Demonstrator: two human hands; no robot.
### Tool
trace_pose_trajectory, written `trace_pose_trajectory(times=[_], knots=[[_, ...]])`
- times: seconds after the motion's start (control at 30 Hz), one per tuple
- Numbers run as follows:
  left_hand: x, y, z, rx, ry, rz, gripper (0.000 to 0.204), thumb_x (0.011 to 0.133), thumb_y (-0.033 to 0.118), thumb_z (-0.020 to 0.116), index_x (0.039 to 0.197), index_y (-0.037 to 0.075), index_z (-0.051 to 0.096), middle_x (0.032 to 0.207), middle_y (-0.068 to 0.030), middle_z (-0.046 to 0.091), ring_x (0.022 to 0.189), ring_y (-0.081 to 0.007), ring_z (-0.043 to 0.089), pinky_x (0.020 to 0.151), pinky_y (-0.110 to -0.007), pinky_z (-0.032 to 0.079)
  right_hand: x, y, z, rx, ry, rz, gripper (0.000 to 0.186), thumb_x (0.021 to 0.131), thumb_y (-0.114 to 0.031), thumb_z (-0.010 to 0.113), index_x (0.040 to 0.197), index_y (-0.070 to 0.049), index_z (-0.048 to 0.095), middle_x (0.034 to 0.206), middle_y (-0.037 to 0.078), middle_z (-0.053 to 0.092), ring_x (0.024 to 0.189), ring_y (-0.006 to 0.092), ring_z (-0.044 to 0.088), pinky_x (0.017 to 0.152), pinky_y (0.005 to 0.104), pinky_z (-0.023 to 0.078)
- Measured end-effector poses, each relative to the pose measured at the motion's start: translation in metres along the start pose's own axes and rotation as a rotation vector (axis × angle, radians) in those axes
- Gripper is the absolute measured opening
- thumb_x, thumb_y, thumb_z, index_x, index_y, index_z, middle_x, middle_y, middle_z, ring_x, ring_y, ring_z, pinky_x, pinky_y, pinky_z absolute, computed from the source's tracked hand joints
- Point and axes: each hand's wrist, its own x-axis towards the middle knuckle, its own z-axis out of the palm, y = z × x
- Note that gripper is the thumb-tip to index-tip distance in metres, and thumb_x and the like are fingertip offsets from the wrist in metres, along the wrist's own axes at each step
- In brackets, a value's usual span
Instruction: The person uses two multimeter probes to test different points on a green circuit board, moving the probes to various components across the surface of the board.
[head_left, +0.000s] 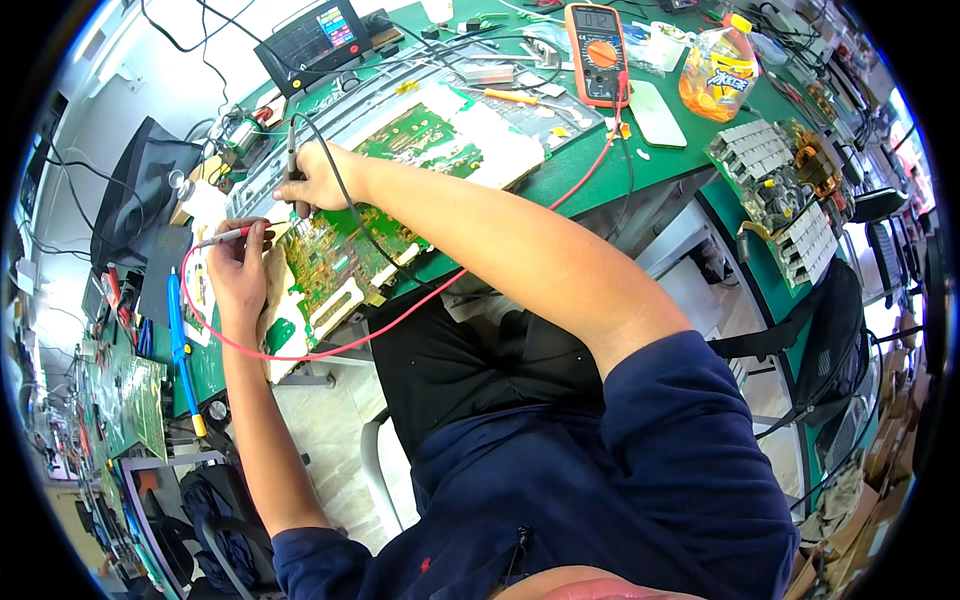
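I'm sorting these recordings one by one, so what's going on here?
The person's left hand holds a slim red pen-shaped probe, its red lead running to an orange handheld multimeter. The right hand holds a dark pen-shaped tool. Both hands are at the left end of a large green circuit board with white patches; whether either tip touches it is unclear.
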Motion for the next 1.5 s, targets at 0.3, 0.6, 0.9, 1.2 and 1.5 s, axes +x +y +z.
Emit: trace_pose_trajectory(times=[0.3, 0.6, 0.9, 1.2, 1.5], knots=[[0.001, 0.002, -0.004, 0.08, 0.035, 0.031, 0.013, 0.098, 0.01, 0.068, 0.097, -0.003, 0.067, 0.086, -0.0109, 0.072, 0.08, -0.0184, 0.072, 0.074, -0.032, 0.056, 0.006, 0.005, 0.002, 0.057, -0.042, -0.083, 0.035, 0.101, -0.034, 0.066, 0.096, 0.001, 0.07, 0.075, 0.008, 0.072, 0.069, 0.0152, 0.069, 0.066, 0.0323, 0.057], [-0.006, 0.006, 0.002, 0.03, 0.027, -0.056, 0.014, 0.102, 0.013, 0.066, 0.106, 0.0, 0.065, 0.096, -0.0074, 0.073, 0.088, -0.0109, 0.069, 0.077, -0.026, 0.057, 0.007, 0.02, -0.003, -0.042, -0.041, -0.054, 0.036, 0.102, -0.035, 0.066, 0.1, 0.0, 0.073, 0.077, 0.004, 0.069, 0.073, 0.012, 0.065, 0.069, 0.0283, 0.054], [-0.004, 0.0, 0.002, 0.073, 0.121, 0.019, 0.017, 0.1, 0.013, 0.068, 0.106, -0.003, 0.068, 0.096, -0.009, 0.075, 0.088, -0.0148, 0.073, 0.079, -0.027, 0.058, 0.008, 0.01, -0.008, -0.018, 0.072, 0.044, 0.036, 0.1, -0.029, 0.067, 0.089, 0.004, 0.077, 0.08, 0.011, 0.076, 0.07, 0.0174, 0.07, 0.069, 0.0343, 0.058], [-0.003, -0.004, 0.003, 0.035, 0.071, 0.058, 0.017, 0.1, 0.011, 0.067, 0.108, -0.005, 0.068, 0.101, -0.0111, 0.076, 0.093, -0.0165, 0.073, 0.082, -0.027, 0.057, 0.008, 0.014, -0.005, -0.004, 0.049, 0.031, 0.029, 0.1, -0.02, 0.068, 0.095, 0.007, 0.075, 0.087, 0.013, 0.078, 0.075, 0.0187, 0.073, 0.07, 0.0339, 0.06], [0.0, -0.014, 0.003, -0.058, 0.073, 0.025, 0.019, 0.101, 0.012, 0.067, 0.109, -0.005, 0.068, 0.105, -0.0114, 0.076, 0.095, -0.016, 0.073, 0.082, -0.028, 0.058, 0.009, 0.017, -0.004, 0.058, 0.039, 0.007, 0.027, 0.1, -0.019, 0.067, 0.097, 0.008, 0.074, 0.087, 0.013, 0.077, 0.076, 0.0186, 0.073, 0.071, 0.0345, 0.059]])
